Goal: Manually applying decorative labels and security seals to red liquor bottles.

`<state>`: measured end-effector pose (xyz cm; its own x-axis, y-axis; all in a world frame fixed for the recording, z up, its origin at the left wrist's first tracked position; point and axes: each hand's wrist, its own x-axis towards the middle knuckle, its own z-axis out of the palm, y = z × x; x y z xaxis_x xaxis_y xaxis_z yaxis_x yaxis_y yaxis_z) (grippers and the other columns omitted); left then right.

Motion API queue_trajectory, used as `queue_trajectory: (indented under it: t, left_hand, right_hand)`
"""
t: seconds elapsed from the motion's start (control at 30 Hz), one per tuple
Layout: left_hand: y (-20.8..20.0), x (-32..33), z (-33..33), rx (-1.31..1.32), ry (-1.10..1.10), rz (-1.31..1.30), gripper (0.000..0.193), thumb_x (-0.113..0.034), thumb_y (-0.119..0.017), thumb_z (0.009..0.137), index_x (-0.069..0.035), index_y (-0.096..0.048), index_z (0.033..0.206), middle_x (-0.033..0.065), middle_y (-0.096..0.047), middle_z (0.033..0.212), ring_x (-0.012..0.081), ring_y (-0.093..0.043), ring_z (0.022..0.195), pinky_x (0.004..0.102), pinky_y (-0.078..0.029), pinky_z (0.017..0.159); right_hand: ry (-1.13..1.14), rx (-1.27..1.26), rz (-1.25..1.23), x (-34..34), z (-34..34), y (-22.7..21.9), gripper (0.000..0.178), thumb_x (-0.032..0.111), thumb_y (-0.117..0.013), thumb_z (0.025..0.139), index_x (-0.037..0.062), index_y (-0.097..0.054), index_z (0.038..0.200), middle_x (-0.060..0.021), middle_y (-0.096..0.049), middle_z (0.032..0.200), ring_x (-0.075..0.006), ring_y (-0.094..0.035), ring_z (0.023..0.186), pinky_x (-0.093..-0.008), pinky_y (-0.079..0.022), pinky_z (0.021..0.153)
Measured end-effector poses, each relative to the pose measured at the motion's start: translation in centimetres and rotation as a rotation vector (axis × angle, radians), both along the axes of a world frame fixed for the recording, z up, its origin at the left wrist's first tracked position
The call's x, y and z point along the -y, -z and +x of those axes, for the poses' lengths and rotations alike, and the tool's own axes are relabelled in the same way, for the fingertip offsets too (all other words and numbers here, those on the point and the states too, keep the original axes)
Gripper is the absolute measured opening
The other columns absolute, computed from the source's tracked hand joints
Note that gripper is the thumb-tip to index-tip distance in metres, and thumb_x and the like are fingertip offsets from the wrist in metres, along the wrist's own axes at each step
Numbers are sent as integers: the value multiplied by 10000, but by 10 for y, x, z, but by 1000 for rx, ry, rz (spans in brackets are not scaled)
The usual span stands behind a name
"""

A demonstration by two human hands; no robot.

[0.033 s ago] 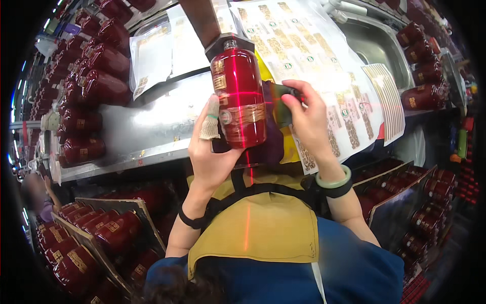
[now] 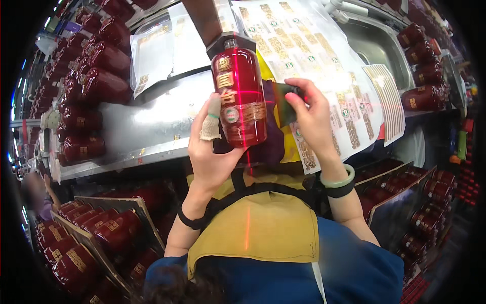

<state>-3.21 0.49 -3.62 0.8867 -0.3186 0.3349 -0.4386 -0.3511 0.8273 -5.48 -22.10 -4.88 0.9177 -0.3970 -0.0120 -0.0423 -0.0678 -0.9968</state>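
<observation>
A dark red glass bottle (image 2: 249, 81) lies before me, neck away, with gold characters and a round emblem on a gold-patterned band. Its neck end meets a dark angular holder (image 2: 226, 40). My left hand (image 2: 208, 152) grips the bottle's lower left side, a cloth cover (image 2: 211, 126) on one finger. Between the thumb and fingers of my right hand (image 2: 311, 111) is a thin dark green scraper-like piece (image 2: 287, 109), just right of the bottle and apart from it. A red laser cross falls on the bottle. Dark cloth (image 2: 272, 134) shows beneath it.
Sheets of gold-patterned stickers (image 2: 283, 38) spread to the right, beside a striped sheet (image 2: 386, 101) and a metal sink (image 2: 377, 43). Several red bottles (image 2: 104, 83) stand at the left. More fill partitioned crates (image 2: 119, 228) low on both sides. The steel table edge (image 2: 131, 159) runs ahead of me.
The bottle has turned about its long axis, bringing the gold characters and round emblem more into view. My right hand and the green piece have shifted slightly to the right.
</observation>
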Motion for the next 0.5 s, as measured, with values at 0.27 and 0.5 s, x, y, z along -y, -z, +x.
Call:
queue_trajectory:
  t: [0.27, 0.5]
  left_hand:
    - [2, -12, 7, -447, 154, -368, 817, -134, -769, 910, 47, -325, 1571, 179, -515, 1506, 243, -473, 1387, 388, -334, 1175]
    - [-6, -3, 6, -618, 152, -437, 514, -166, -655, 1025, 40, -470, 1458, 137, -636, 1326, 181, -591, 1187, 350, -466, 1037]
  right_hand:
    - [-247, -57, 46, -15, 0, -20, 483, 154, -727, 940, -6, -573, 1369, -80, -681, 1178, -128, -621, 1084, -283, -490, 973]
    - [-373, -90, 163, -15, 4, -9, 705, 212, -865, 823, -16, -549, 1409, -93, -664, 1213, -144, -610, 1117, -310, -493, 987]
